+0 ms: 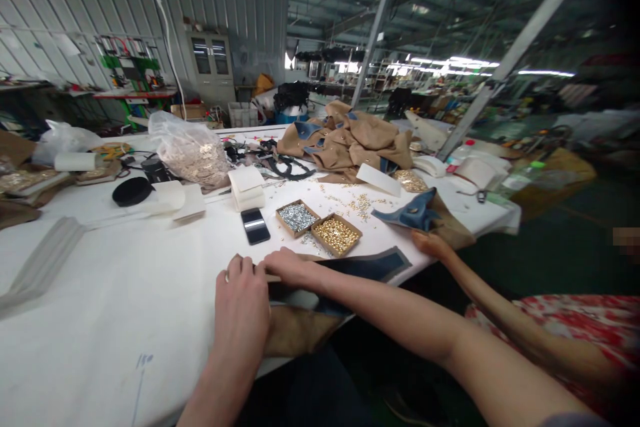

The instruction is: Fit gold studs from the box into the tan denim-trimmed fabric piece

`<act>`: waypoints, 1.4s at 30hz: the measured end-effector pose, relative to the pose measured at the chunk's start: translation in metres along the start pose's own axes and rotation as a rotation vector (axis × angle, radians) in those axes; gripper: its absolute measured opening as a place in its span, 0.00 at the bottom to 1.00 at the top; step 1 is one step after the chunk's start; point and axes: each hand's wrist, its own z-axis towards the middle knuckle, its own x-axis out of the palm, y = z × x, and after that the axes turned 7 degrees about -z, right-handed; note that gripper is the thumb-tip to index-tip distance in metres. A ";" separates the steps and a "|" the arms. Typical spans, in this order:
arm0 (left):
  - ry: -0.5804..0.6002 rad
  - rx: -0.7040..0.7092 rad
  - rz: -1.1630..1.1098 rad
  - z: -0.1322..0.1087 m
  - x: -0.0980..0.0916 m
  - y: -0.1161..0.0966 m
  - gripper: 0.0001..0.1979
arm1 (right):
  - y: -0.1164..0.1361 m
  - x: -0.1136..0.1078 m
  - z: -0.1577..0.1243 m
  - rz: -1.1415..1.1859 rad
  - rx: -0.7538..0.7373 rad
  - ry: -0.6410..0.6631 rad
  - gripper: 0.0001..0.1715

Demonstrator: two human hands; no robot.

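Note:
A tan-and-blue fabric piece (pixel 300 331) lies over the near edge of the table, partly covered by my forearm. My left hand (pixel 243 300) grips its left end with bent fingers. Close beside it, my right hand (pixel 286 267) is closed on the top edge of the same piece, fingers pointing left. What lies between the fingertips is hidden. Just beyond my hands stand a small box of silver metal fittings (pixel 297 218) and a box of gold metal fittings (pixel 337 235). A black phone (pixel 255 226) lies left of them.
At right, a co-worker's hand (pixel 430 244) holds another tan-and-blue piece (pixel 407 215). Behind the boxes are loose gold fittings (pixel 363 205), a heap of tan pieces (pixel 350 140) and a roll of white strip (pixel 247 190). A clear bag (pixel 187 153) and black tape roll (pixel 132 191) stand left.

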 end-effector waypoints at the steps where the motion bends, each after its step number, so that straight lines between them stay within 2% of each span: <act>1: 0.029 -0.044 -0.001 0.002 0.002 0.000 0.12 | -0.002 -0.003 -0.004 -0.017 -0.007 -0.005 0.11; 3: 0.029 -0.097 -0.036 0.003 0.004 0.002 0.13 | -0.012 -0.016 -0.011 0.035 -0.066 -0.001 0.13; 6: -0.066 -0.112 -0.111 0.001 0.007 0.005 0.14 | -0.048 -0.049 -0.011 0.430 -0.199 -0.003 0.27; 7: -0.099 -0.112 -0.132 0.000 0.008 0.005 0.12 | -0.064 -0.060 -0.008 0.550 -0.161 -0.035 0.30; 9: -0.136 -0.107 -0.166 -0.002 0.008 0.003 0.11 | -0.097 -0.078 0.003 0.574 0.099 -0.118 0.26; 11: -0.121 -0.106 -0.182 -0.004 0.006 0.000 0.11 | -0.127 -0.085 0.014 0.418 0.409 -0.146 0.22; 12: -0.101 -0.104 -0.186 -0.005 0.005 -0.003 0.11 | -0.139 -0.084 0.018 0.348 0.517 -0.133 0.20; 15: -0.067 -0.105 -0.193 -0.006 0.002 -0.007 0.10 | -0.160 -0.067 0.022 0.290 0.622 -0.065 0.20; 18: -0.062 -0.110 -0.205 -0.008 0.002 -0.006 0.09 | -0.167 -0.044 0.020 0.284 0.649 -0.044 0.23; 21: -0.041 -0.099 -0.227 -0.009 0.004 -0.001 0.10 | -0.170 -0.025 0.021 0.291 0.663 -0.058 0.17; 25: -0.039 -0.098 -0.245 -0.012 0.007 0.002 0.10 | -0.175 -0.012 0.027 0.332 0.680 -0.111 0.11; 32: -0.059 -0.101 -0.270 -0.016 0.006 0.002 0.08 | -0.181 -0.009 0.030 0.533 0.788 -0.344 0.07; 38: -0.074 -0.106 -0.296 -0.017 0.005 0.003 0.08 | -0.186 -0.012 0.030 0.961 0.887 -0.432 0.11; 42: -0.063 -0.104 -0.319 -0.017 0.006 0.004 0.07 | -0.184 -0.018 0.028 1.240 0.917 -0.476 0.09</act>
